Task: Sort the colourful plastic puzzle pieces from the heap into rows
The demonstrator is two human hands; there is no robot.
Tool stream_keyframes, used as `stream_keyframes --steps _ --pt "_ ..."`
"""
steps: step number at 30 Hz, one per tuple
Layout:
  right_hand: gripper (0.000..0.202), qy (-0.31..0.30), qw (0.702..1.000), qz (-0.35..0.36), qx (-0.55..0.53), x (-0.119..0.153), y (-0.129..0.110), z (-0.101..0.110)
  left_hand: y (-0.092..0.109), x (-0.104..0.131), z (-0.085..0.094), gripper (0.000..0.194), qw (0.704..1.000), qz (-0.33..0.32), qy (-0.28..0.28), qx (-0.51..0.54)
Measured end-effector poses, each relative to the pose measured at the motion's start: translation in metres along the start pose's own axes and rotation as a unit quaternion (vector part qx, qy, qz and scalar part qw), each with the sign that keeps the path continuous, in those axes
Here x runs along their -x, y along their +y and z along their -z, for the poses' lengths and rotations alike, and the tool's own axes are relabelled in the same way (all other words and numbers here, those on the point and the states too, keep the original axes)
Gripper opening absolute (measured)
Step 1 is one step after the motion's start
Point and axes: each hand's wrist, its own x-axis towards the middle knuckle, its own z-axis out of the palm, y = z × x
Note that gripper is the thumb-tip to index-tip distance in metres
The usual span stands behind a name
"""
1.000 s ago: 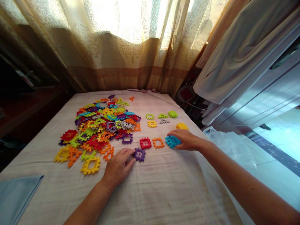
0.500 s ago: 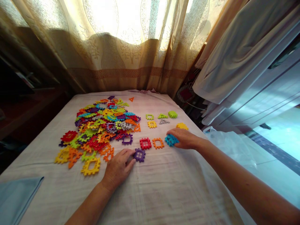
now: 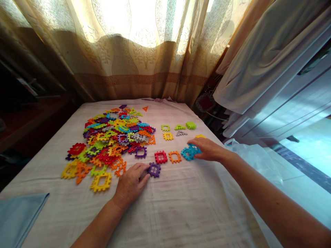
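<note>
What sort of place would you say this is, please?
Probably a room in a home: sunlit patterned curtains hang at the back, pale fabric drapes at the right, and a pile of colourful toy pieces lies on a cloth-covered surface.

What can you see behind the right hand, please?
Behind the right hand, the far edge of a yellow piece shows; the rest is covered, and anything beneath the hand is hidden.

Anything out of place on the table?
A small orange plastic triangle lies alone at the far side, apart from the multicoloured heap. The purple plastic square by the left hand sits out of line with the red plastic square and orange plastic frame.
</note>
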Motion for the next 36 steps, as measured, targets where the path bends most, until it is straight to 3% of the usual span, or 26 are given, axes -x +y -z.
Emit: stream_keyframes --steps 13,22,27,32,36 --pt "0.055 -0.04 0.999 -0.002 0.03 -0.002 -0.002 0.002 0.001 -0.001 0.001 0.027 1.0 0.013 -0.015 -0.015" --pt "0.051 -0.012 0.998 0.051 0.035 0.007 -0.005 0.0 0.001 -0.001 0.0 0.026 1.0 0.006 0.003 -0.005" --pt "0.048 -0.024 0.998 0.036 0.041 0.006 -0.007 -0.004 0.0 -0.001 0.0 0.027 1.0 0.007 0.005 -0.008" --pt "0.047 -0.014 0.998 0.02 0.05 0.008 -0.005 0.007 0.0 -0.001 -0.001 0.026 1.0 0.004 0.008 -0.007" --pt "0.049 -0.017 0.997 0.051 0.064 0.0 -0.016 0.013 0.0 -0.001 -0.002 0.026 1.0 0.006 0.002 -0.004"
